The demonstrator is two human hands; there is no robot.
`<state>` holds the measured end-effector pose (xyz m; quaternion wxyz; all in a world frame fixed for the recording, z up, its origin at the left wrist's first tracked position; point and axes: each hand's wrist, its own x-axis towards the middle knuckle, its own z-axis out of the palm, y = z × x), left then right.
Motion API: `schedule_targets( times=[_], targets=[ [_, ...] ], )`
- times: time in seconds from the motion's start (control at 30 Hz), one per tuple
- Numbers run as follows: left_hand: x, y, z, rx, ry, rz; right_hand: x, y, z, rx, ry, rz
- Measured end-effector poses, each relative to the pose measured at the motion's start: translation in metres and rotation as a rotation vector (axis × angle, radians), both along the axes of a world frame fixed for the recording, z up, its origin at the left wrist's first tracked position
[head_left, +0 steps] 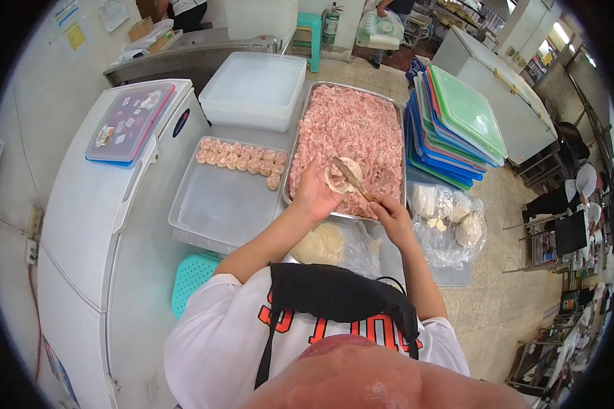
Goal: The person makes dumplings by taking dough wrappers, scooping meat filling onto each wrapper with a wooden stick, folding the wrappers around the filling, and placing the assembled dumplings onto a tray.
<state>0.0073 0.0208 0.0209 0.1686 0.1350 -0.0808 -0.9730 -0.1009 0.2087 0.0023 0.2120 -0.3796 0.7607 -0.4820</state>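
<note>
My left hand holds a round, pale dough wrapper with some meat on it, above the near part of a large metal tray full of pink minced meat. From the right, my right hand grips a thin brown spatula, its tip on the meat in the wrapper. To the left, a plastic tray bears rows of small filled dumplings along its far edge. Just below the meat tray, a stack of pale wrappers lies beside clear plastic.
Clear plastic bags with dough lie at the right. Stacked coloured lids stand behind them, and stacked white trays at the back left. A white freezer fills the left side. Other people are in the background.
</note>
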Motion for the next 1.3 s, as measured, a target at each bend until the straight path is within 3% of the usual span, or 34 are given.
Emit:
schedule_targets(
  times=[0.1,0.5,0.7,1.1,1.23,1.3],
  targets=[
    [-0.002,-0.004,-0.014,0.048,0.091,-0.038,0.002,0.001,0.000,-0.024,0.041,-0.005],
    [0.000,0.001,-0.011,0.011,0.024,-0.010,0.005,0.002,0.002,0.000,0.230,0.015],
    [0.000,0.005,-0.011,0.035,0.037,0.012,0.006,0.004,0.005,0.029,0.202,0.026],
    [-0.009,-0.003,-0.015,-0.037,0.071,-0.013,-0.010,0.005,-0.021,-0.013,0.317,0.070],
    [-0.012,-0.002,-0.011,-0.099,-0.034,0.022,-0.007,0.011,0.019,0.121,0.340,0.041],
    [-0.019,-0.008,-0.026,-0.149,-0.026,0.068,-0.003,0.017,0.047,0.227,0.560,0.058]
  ],
)
